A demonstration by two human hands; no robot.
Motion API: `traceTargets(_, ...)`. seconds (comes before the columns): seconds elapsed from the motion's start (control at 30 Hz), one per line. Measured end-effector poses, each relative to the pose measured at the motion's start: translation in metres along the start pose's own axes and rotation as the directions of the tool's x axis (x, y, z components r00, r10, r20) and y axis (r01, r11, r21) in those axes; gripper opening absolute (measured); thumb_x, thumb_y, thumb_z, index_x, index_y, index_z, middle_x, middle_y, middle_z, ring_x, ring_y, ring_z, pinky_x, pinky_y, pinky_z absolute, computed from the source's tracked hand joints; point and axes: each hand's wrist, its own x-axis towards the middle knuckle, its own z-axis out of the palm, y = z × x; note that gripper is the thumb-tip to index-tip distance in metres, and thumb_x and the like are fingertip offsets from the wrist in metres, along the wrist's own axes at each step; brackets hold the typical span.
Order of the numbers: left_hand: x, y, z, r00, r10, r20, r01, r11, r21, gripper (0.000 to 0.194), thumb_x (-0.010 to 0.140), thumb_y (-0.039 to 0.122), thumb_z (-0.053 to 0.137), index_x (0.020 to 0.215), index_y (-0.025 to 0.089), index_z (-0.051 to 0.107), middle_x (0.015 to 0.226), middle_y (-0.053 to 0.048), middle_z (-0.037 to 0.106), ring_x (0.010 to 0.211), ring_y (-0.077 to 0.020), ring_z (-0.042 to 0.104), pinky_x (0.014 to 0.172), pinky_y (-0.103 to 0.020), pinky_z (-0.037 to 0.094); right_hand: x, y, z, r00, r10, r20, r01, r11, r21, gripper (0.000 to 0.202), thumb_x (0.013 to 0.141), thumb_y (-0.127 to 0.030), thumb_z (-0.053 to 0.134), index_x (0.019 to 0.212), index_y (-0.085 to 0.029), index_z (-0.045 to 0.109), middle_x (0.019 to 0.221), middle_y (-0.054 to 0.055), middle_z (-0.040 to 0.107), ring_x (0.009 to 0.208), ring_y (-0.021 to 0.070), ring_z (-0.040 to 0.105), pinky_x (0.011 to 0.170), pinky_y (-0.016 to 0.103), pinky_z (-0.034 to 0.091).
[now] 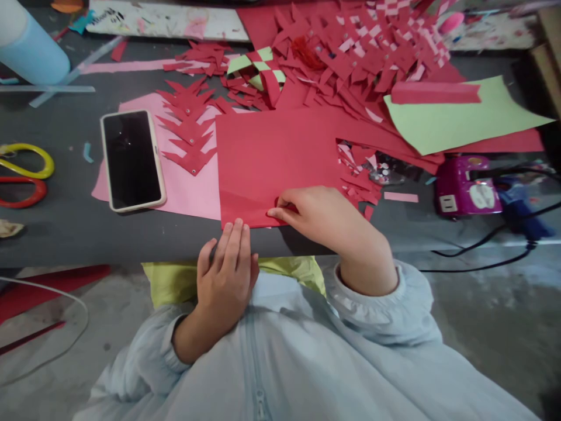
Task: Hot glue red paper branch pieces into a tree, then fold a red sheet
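A large red sheet of paper (276, 158) lies flat at the table's front edge, with a narrow band along its near side that looks folded. My left hand (228, 266) rests its outstretched fingertips on the near left edge of that sheet. Curled over the near edge, my right hand (322, 216) has thumb and forefinger pinched on the red paper; its other fingers are partly hidden. Left of the sheet, red spiky paper cutouts (191, 131) run in a column over a pink sheet (193, 196).
A phone (132, 161) lies on the pink sheet's left part, with scissors (28, 169) farther left. Heaped red paper pieces (324, 52) fill the back. To the right are a green sheet (456, 123), a purple power socket (467, 187) and black cables (486, 237).
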Motion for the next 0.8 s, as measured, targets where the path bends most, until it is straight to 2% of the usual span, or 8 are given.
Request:
traceTargets(0.2,0.0,0.005,-0.003,0.998,-0.054,0.03,0.054,0.998,0.011,0.062,0.096,0.023,0.051,0.154,0.013,0.031,0.139,-0.013,0.061,0.122,-0.0261,0.063,0.1,-0.038,0.036,0.001,-0.001,-0.002,1.0,0.013,-0.001,-0.013,0.999,-0.046,0.027,0.095,-0.038,0.055,0.09,-0.017,0.072,0.083,0.009,0.075,0.074,0.0218,0.066,0.06,0.03,0.029)
traceTargets(0.37,0.002,0.006,-0.003,0.999,-0.025,0.037,0.022,0.997,0.068,0.058,0.095,0.023,0.052,0.149,0.009,0.038,0.136,-0.014,0.063,0.12,-0.0261,0.064,0.091,-0.037,0.04,-0.001,-0.007,-0.003,0.999,-0.006,-0.05,0.001,0.996,-0.09,0.024,0.095,-0.035,0.056,0.088,-0.017,0.071,0.084,0.008,0.073,0.075,0.0211,0.065,0.061,0.031,0.032)
traceTargets(0.47,0.003,0.006,-0.003,0.999,-0.021,0.048,0.017,0.997,0.074,0.056,0.095,0.023,0.05,0.148,0.008,0.04,0.136,-0.015,0.063,0.121,-0.0261,0.064,0.09,-0.036,0.042,-0.001,-0.015,-0.002,0.991,-0.069,-0.111,0.059,0.994,-0.097,0.021,0.095,-0.031,0.057,0.089,-0.015,0.069,0.087,0.009,0.072,0.083,0.0224,0.064,0.066,0.031,0.036)
traceTargets(0.67,0.002,0.007,-0.003,0.998,-0.034,0.054,0.03,0.997,0.076,0.043,0.096,0.027,0.051,0.132,0.005,0.056,0.13,-0.018,0.066,0.116,-0.0258,0.066,0.09,-0.034,0.044,0.002,-0.027,0.01,0.954,-0.212,-0.213,0.218,0.976,0.006,0.014,0.093,-0.025,0.058,0.09,-0.017,0.069,0.089,0.007,0.069,0.086,0.0216,0.059,0.076,0.033,0.04)
traceTargets(0.8,-0.001,0.006,-0.002,0.999,-0.029,0.043,0.027,0.999,0.031,0.044,0.095,0.026,0.053,0.133,0.004,0.056,0.128,-0.018,0.067,0.117,-0.0272,0.066,0.094,-0.036,0.043,0.002,-0.024,0.017,0.914,-0.28,-0.294,0.301,0.953,0.027,0.02,0.096,-0.026,0.052,0.091,-0.019,0.07,0.088,0.007,0.067,0.085,0.0209,0.056,0.078,0.034,0.042)
